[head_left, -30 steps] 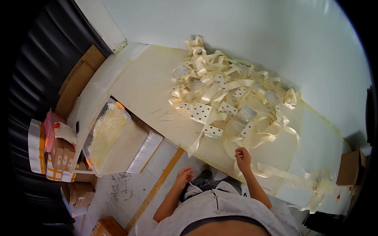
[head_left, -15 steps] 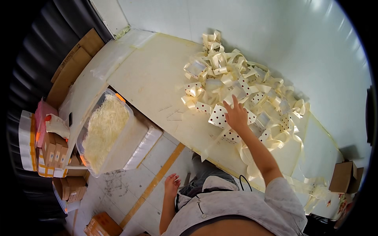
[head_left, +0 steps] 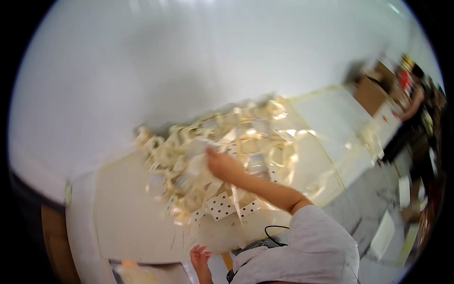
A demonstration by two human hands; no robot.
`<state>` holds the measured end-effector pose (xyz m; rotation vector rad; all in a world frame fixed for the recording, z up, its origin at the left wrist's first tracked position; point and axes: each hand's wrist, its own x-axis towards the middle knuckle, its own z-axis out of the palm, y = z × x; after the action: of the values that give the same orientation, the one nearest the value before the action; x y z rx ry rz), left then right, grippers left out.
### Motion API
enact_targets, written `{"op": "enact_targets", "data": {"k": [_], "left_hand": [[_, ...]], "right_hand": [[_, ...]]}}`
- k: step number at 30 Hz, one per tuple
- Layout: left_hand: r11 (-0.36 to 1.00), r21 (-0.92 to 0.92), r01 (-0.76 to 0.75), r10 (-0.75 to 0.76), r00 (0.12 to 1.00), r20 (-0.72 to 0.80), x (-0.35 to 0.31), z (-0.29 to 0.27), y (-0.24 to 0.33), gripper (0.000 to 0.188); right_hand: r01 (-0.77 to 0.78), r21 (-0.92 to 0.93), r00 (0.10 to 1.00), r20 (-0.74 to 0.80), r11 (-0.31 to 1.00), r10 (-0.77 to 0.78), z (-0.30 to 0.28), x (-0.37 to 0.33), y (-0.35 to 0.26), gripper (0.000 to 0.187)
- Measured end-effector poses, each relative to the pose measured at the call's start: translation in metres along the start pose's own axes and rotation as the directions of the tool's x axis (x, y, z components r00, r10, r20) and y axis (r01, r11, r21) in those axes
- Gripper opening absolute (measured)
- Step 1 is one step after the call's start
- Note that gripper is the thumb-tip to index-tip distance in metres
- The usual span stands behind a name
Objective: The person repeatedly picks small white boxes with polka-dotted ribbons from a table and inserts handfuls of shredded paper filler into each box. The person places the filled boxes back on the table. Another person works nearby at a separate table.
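Observation:
My right hand (head_left: 221, 164) reaches over a heap of small cream boxes with loose ribbon. Its fingers look closed on a small pale box (head_left: 199, 146), though motion blur hides the exact grip. Below it a white box with dark dots (head_left: 221, 206) lies at the near side of the heap, and a strip of ribbon (head_left: 236, 203) hangs across it. Tangled cream ribbon (head_left: 165, 150) covers much of the pile. My left hand (head_left: 200, 256) is held low by the table's near edge, holding nothing, its fingers loosely bent and apart.
The pale table (head_left: 120, 203) meets a white wall (head_left: 156, 61) behind the heap. A tub (head_left: 165, 273) shows at the lower left edge. Far right are a cardboard box (head_left: 371, 96) and a person in dark clothes (head_left: 407, 118). A black cord (head_left: 270, 228) loops near my waist.
The view has swung toward the right, bringing the far person into sight. My right hand has gone from touching the dotted boxes with spread fingers to being closed above the heap.

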<state>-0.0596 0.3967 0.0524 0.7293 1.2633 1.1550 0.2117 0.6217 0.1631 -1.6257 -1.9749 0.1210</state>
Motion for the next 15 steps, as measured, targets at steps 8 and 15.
{"op": "enact_targets", "data": {"k": [8, 15], "left_hand": [[0.874, 0.311, -0.374, 0.333, 0.926, 0.178, 0.041, 0.014, 0.110, 0.066], [0.838, 0.545, -0.021, 0.009, 1.000, 0.025, 0.047, -0.102, 0.078, 0.074]], "right_hand": [[0.339, 0.240, 0.935, -0.196, 0.910, -0.296, 0.064, -0.119, -0.135, 0.038], [0.377, 0.474, 0.871, 0.110, 0.796, -0.478, 0.082, -0.150, -0.175, 0.034]]}}
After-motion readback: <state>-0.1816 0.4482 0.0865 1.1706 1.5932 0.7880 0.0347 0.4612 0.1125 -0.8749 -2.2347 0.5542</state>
